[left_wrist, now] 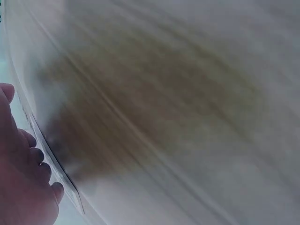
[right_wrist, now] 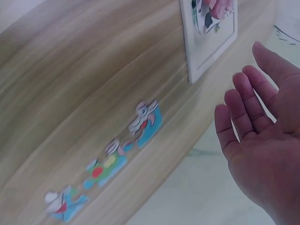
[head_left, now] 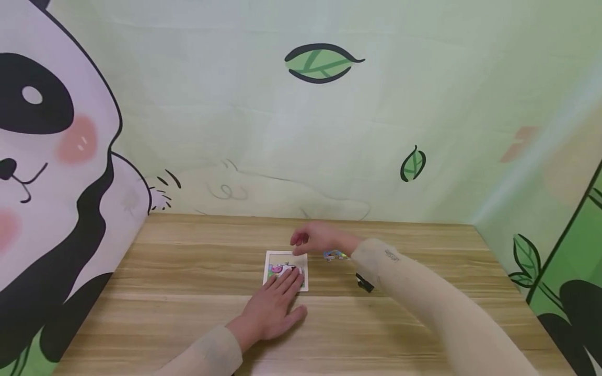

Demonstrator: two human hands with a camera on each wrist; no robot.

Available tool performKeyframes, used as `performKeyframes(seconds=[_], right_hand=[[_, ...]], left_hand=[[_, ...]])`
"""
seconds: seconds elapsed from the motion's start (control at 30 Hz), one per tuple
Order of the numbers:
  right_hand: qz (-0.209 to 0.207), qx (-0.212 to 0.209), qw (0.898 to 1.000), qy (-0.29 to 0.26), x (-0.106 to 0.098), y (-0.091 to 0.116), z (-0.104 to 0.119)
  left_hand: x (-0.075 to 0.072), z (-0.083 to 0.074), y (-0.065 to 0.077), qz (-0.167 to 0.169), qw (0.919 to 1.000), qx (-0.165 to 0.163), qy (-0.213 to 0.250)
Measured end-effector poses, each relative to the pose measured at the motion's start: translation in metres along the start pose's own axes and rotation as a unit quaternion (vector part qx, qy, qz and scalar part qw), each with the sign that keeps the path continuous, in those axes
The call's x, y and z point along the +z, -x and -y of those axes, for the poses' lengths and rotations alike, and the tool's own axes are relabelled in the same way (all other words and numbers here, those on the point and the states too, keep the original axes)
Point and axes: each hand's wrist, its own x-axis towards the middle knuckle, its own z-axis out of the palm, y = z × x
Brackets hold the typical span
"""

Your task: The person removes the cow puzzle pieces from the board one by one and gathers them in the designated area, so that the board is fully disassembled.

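Note:
A small white-framed jigsaw puzzle board [head_left: 273, 257] lies on the wooden table in the head view, with part of a colourful picture showing in it. My left hand [head_left: 277, 305] rests flat across its lower right part, fingers stretched out and thumb spread to the side. Just over the board's far right corner hovers my right hand [head_left: 320, 237], its fingers loosely bent and nothing between them, as the right hand [right_wrist: 262, 112] in the right wrist view also shows. Loose jigsaw pieces [right_wrist: 107, 169] lie in a row on the table to the board's right.
Partly behind the right sleeve [head_left: 414, 292], a small black object [head_left: 364, 283] lies on the table [head_left: 197, 313]. A pale green backdrop [head_left: 226, 104] with a drawn panda and leaves stands along the table's far edge.

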Motion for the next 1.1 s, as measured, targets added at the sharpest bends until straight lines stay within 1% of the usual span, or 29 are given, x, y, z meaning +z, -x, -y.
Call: performKeyframes(seconds=[0.2,0.43,0.57,0.73,0.83,1.1], right_hand=[[0.018,-0.008,1.0,-0.012,0.009,-0.011,0.008],[0.028,-0.02,0.999,0.004,0.016,-0.017,0.015],[0.033,-0.027,0.999,0.0,0.02,-0.021,0.017],[0.041,-0.015,0.999,0.001,0.027,-0.024,0.019],[0.046,-0.007,0.999,-0.004,0.029,-0.025,0.02],[0.056,-0.007,0.998,-0.024,0.033,-0.028,0.02]], left_hand=[[0.0,0.0,0.003,-0.004,1.0,-0.005,0.004],[0.002,-0.006,0.006,0.003,0.9997,-0.022,0.012],[0.003,-0.006,0.007,0.005,0.9995,-0.028,0.015],[0.004,-0.005,0.007,0.004,0.9994,-0.029,0.02],[0.006,-0.004,0.007,-0.004,0.9994,-0.025,0.022],[0.009,-0.002,0.006,-0.015,0.9993,-0.02,0.028]])
